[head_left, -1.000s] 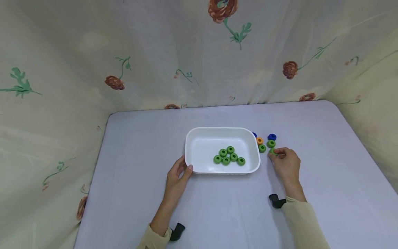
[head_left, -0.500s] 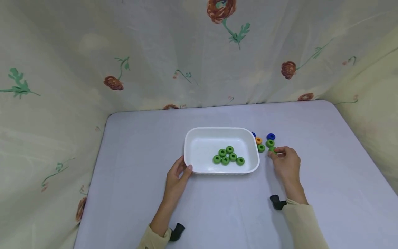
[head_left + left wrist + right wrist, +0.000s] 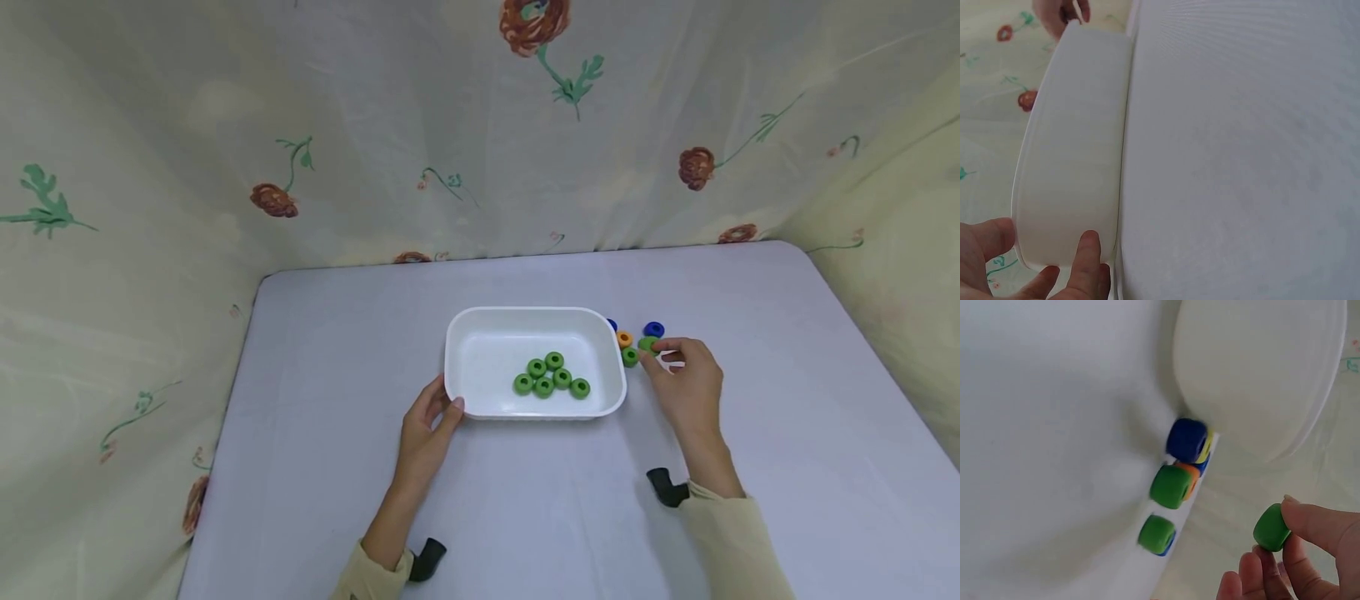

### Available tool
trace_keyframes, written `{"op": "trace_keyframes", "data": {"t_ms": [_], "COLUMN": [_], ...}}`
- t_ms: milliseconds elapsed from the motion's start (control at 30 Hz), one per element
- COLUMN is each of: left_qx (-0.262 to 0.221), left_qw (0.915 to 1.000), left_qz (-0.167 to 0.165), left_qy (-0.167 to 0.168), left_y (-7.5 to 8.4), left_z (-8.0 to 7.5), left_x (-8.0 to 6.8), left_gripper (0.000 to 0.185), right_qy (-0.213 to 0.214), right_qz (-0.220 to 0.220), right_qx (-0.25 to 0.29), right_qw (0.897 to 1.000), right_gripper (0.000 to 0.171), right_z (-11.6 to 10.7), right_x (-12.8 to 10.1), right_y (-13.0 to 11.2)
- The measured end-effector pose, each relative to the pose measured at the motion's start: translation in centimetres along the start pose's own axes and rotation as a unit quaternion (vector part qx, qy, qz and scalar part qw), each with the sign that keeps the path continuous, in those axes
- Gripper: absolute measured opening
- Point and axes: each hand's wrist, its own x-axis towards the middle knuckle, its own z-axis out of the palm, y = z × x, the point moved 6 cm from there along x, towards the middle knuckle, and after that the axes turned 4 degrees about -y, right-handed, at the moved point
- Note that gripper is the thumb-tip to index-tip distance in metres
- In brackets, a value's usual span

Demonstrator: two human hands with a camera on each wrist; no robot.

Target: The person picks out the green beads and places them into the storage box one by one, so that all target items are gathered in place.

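A white rectangular tray (image 3: 480,358) stands on the table with several green beads (image 3: 554,361) in it. My left hand (image 3: 427,429) grips its near left corner, with the thumb at the rim and the fingers against the outer wall, as the left wrist view shows. To the right of the tray, my right hand (image 3: 688,383) pinches a green bead (image 3: 1271,528) between thumb and fingers, raised off the table. In the right wrist view, a green bead (image 3: 1156,534), another green bead (image 3: 1171,486) and a dark blue bead (image 3: 1186,439) lie on the table by the tray.
An orange bead (image 3: 624,338) and a blue bead (image 3: 654,330) lie beyond my right hand, and the tray's right rim partly hides another blue one. A flower-patterned cloth (image 3: 360,133) hangs behind the table's far edge. Black devices (image 3: 428,559) sit at both wrists.
My right hand has lifted the green bead off the table and moved slightly up and to the left with it. The left hand and tray have stayed in place.
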Motion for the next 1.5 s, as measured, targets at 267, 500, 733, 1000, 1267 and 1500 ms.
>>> {"op": "trace_keyframes", "data": {"t_ms": [267, 500, 733, 1000, 1267, 1500], "left_qx": [-0.003, 0.001, 0.004, 0.003, 0.001, 0.003], "left_qw": [1.0, 1.0, 1.0, 1.0, 1.0, 1.0], "left_qz": [-0.002, -0.002, -0.001, 0.0, 0.001, -0.006], "left_qy": [0.003, 0.002, 0.004, 0.002, 0.0, 0.003], "left_y": [0.0, 0.1, 0.1, 0.0, -0.1, -0.1], "left_z": [-0.1, 0.0, -0.1, 0.0, 0.0, -0.1], "left_x": [0.1, 0.0, -0.1, 0.0, 0.0, 0.1], "left_gripper": [0.057, 0.056, 0.056, 0.056, 0.057, 0.057], "right_qy": [-0.015, -0.067, -0.121, -0.167, -0.197, -0.219], "right_qz": [-0.063, -0.109, -0.126, -0.135, -0.14, -0.142], "right_qx": [-0.001, -0.03, -0.056, -0.094, -0.134, -0.16], "right_qw": [0.998, 0.991, 0.983, 0.972, 0.961, 0.952], "right_gripper": [0.021, 0.017, 0.017, 0.014, 0.011, 0.01], "right_z": [1.3, 3.4, 4.9, 6.6, 7.6, 8.1], "right_x": [-0.5, -0.6, -0.9, -0.8, -0.6, -0.1], "right_y": [-2.6, -4.1, -5.0, -5.0, -5.2, -5.4]}}
